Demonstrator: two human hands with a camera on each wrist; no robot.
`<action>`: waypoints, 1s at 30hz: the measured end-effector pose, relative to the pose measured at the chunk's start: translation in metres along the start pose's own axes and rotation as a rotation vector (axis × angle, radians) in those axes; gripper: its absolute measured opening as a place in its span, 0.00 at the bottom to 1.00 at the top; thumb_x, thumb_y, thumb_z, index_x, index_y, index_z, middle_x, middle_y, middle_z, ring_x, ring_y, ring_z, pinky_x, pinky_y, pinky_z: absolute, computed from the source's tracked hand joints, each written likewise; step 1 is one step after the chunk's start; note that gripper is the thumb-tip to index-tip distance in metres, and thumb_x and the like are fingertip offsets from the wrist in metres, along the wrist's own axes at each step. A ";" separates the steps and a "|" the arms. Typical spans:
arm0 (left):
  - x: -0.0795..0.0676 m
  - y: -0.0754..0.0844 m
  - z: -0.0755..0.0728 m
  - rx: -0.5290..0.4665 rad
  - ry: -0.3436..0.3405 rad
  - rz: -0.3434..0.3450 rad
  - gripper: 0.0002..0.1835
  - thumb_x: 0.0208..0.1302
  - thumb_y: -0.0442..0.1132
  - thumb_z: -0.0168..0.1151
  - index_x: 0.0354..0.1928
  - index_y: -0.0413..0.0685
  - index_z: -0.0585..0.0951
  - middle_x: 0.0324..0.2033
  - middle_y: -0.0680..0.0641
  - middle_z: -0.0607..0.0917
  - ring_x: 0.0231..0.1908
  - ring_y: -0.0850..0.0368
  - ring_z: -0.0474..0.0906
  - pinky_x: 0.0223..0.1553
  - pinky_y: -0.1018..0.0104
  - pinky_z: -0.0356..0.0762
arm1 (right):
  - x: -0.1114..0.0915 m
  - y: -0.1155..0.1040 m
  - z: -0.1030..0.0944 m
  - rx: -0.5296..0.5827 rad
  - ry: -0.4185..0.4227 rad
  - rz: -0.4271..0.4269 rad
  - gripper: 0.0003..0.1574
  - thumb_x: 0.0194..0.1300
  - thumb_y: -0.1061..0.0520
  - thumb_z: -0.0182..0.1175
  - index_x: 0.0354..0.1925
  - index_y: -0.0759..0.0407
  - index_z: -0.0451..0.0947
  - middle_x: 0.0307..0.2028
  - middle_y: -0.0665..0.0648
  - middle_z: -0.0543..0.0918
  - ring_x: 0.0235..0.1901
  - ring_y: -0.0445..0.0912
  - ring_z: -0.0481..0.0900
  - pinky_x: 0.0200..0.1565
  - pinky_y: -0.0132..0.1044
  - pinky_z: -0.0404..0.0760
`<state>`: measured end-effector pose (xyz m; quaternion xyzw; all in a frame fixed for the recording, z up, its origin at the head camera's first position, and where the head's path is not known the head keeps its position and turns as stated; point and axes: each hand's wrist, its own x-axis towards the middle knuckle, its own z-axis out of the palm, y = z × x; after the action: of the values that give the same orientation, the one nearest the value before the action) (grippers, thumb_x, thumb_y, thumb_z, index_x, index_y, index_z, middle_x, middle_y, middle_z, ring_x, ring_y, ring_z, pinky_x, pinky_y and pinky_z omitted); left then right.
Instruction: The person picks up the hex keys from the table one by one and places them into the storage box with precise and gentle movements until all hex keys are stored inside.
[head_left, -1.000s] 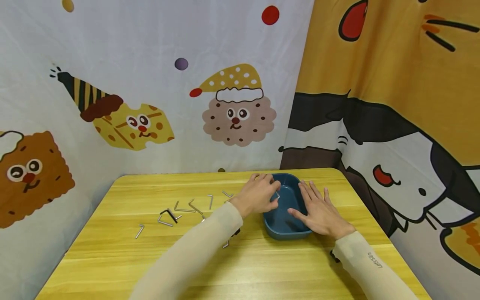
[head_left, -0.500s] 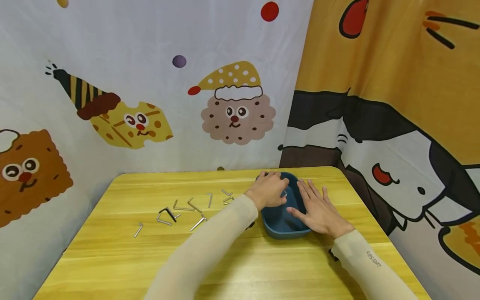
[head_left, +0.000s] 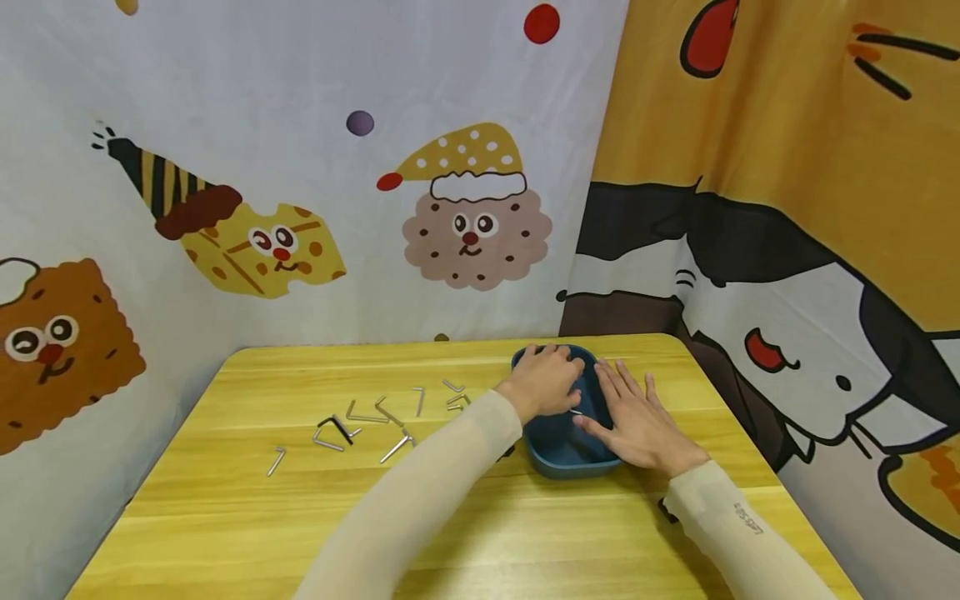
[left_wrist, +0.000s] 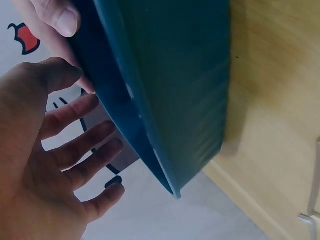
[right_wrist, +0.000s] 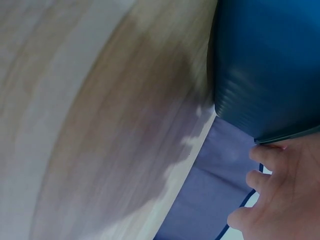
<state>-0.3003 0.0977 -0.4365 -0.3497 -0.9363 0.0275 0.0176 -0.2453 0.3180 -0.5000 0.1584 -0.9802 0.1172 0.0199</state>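
Observation:
My left hand (head_left: 543, 382) is over the left side of a dark blue box (head_left: 573, 467). The left wrist view shows its fingers (left_wrist: 87, 135) loosely spread above the rim, with nothing between them. Below this hand a small silver hex key (head_left: 575, 411) shows inside the box; the rest of the interior is partly hidden by the hands. My right hand (head_left: 637, 421) rests at the box's right rim, fingers straight and spread, thumb over the inside. From the right wrist view, its fingers (right_wrist: 267, 157) are right at the rim.
Several hex keys lie scattered on the wooden table (head_left: 225, 517) left of the box, among them a black one (head_left: 339, 427), a silver one (head_left: 277, 461) farthest left and another (head_left: 396, 446) near my left sleeve. A printed curtain (head_left: 300, 167) hangs behind the table.
My left hand has moved right, farther over the box, and let go of the hex key, which now shows lower in the box. My right hand has stayed at the rim.

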 end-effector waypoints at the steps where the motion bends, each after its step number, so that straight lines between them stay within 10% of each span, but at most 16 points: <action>1: -0.001 -0.001 0.001 -0.002 0.002 -0.001 0.28 0.89 0.61 0.63 0.83 0.65 0.80 0.78 0.51 0.84 0.78 0.50 0.81 0.83 0.41 0.79 | -0.001 0.000 0.000 0.000 0.001 0.001 0.69 0.85 0.19 0.54 0.95 0.65 0.48 0.95 0.68 0.51 0.95 0.72 0.45 0.86 0.88 0.40; 30: -0.070 -0.067 0.009 -0.150 0.136 -0.044 0.20 0.90 0.55 0.62 0.74 0.62 0.85 0.73 0.50 0.85 0.74 0.47 0.83 0.83 0.37 0.77 | -0.003 -0.002 -0.003 0.012 -0.001 0.007 0.70 0.85 0.19 0.55 0.96 0.63 0.46 0.95 0.68 0.51 0.95 0.73 0.45 0.86 0.87 0.41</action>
<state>-0.2917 0.0007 -0.4421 -0.3306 -0.9398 -0.0669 0.0555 -0.2419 0.3182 -0.4966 0.1550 -0.9801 0.1230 0.0179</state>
